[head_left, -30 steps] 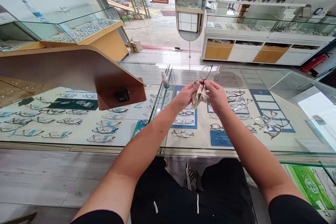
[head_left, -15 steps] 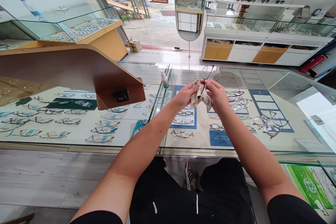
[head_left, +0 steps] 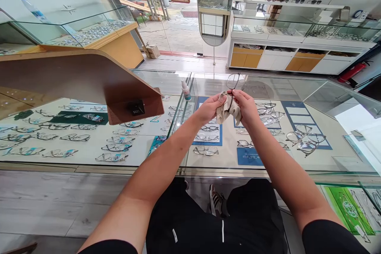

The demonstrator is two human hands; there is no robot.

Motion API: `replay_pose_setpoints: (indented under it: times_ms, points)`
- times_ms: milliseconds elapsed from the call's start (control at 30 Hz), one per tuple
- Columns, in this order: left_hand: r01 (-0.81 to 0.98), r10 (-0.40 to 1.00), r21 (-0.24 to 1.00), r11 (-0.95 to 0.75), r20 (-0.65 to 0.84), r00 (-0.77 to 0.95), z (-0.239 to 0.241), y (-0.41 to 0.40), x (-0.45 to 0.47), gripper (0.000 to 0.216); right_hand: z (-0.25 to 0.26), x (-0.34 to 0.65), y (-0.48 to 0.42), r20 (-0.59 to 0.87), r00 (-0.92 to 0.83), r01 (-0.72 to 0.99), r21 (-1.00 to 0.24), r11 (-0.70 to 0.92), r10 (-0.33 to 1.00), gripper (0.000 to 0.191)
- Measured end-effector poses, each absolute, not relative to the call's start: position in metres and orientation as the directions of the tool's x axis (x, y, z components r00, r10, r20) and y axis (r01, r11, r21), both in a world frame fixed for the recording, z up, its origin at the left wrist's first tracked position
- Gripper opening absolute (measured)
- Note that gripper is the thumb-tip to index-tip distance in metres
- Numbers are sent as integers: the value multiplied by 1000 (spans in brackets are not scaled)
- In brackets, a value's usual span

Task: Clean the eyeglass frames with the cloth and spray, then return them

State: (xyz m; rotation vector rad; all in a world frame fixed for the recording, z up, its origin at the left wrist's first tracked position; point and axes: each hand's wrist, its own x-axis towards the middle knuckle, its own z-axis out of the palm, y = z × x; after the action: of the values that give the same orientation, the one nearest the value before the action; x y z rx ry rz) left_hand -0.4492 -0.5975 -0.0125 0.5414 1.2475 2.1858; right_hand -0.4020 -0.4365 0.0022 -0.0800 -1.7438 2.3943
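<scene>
Both my hands meet above the glass counter (head_left: 297, 166). A thin dark-framed pair of glasses (head_left: 233, 81) sticks up between them, one lens showing above my fingers. My left hand (head_left: 210, 108) pinches a crumpled beige cloth (head_left: 228, 110) against the lower part of the frame. The fingers of my right hand (head_left: 246, 107) are closed on the frame and the cloth from the other side. The cloth hangs down between my palms.
A small white spray bottle (head_left: 186, 89) stands on the counter just left of my hands. Several pairs of glasses lie under the glass, on blue mats (head_left: 249, 156). A brown wooden desk top (head_left: 74, 75) juts in at left. Display cabinets (head_left: 297, 47) line the far wall.
My hands have shifted slightly on the glasses and the cloth has bunched a little differently. The view dropped a touch. Nothing else has moved.
</scene>
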Motion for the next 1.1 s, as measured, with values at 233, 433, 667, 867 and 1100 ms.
replay_pose_setpoints:
  times_ms: [233, 433, 667, 867, 1100]
  points:
    - [-228, 669, 894, -386, 101, -736, -11, -598, -448, 59, 4, -401, -438, 87, -982, -135, -944, -301, 167, 36]
    - [-259, 590, 874, -412, 39, -807, -19, -595, -455, 49, 0, -402, -438, 105, -983, -140, -960, -243, 149, 35]
    - [-231, 689, 904, -360, 90, -719, -15, -599, -450, 60, -1, -404, -438, 58, -983, -111, -942, -317, 174, 36]
    - [-218, 621, 891, -398, 86, -779, -23, -595, -456, 61, -1, -402, -439, 117, -978, -155, -960, -233, 172, 31]
    - [-216, 596, 894, -393, 68, -800, -24, -593, -456, 59, -3, -403, -439, 115, -979, -155, -956, -248, 170, 33]
